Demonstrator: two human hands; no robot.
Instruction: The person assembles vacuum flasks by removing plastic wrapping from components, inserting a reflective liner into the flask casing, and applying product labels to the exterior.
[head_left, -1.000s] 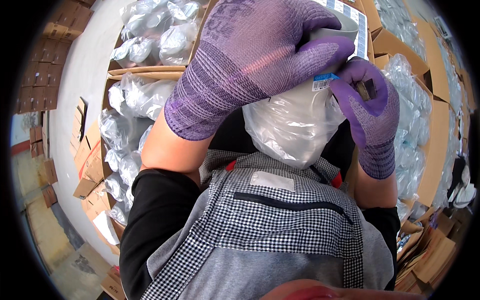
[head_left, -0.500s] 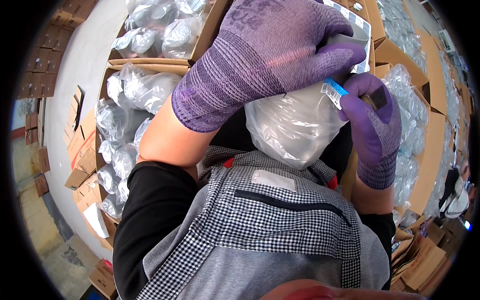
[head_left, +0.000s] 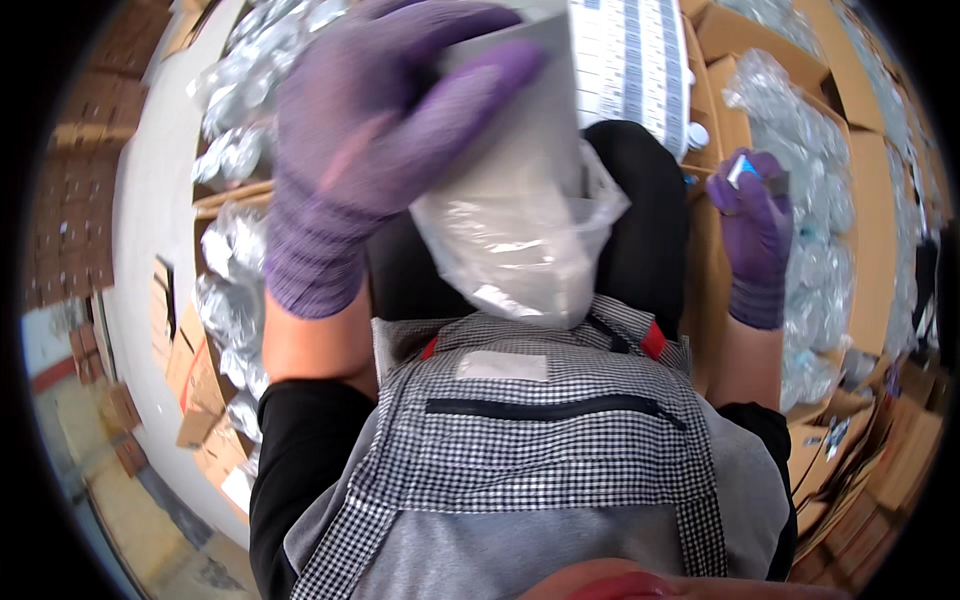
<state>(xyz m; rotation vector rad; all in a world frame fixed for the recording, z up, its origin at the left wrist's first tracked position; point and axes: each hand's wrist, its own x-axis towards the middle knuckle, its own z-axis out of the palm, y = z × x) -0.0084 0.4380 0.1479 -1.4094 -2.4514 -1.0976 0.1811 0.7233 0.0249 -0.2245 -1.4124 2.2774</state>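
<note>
A grey, smooth-walled container rests over my lap, its lower part inside a clear plastic bag. My left hand, in a purple knit glove, grips the container's far upper end, thumb along its near side. Well off to the right, my right hand, gloved alike, is closed with its fingers curled. Pinched at its fingertips is a small blue-and-white label. A dark flat piece also sticks out of this hand; its kind is unclear.
White sheets of printed labels lie ahead, beside a small white-capped bottle. Cartons of plastic-wrapped items stand on the right, with more wrapped items on the left. Stacked brown boxes line the far left.
My right hand has moved away to the right, carrying the label off the container's side. The left hand and the container have shifted left, and the bag's side now stands loose.
</note>
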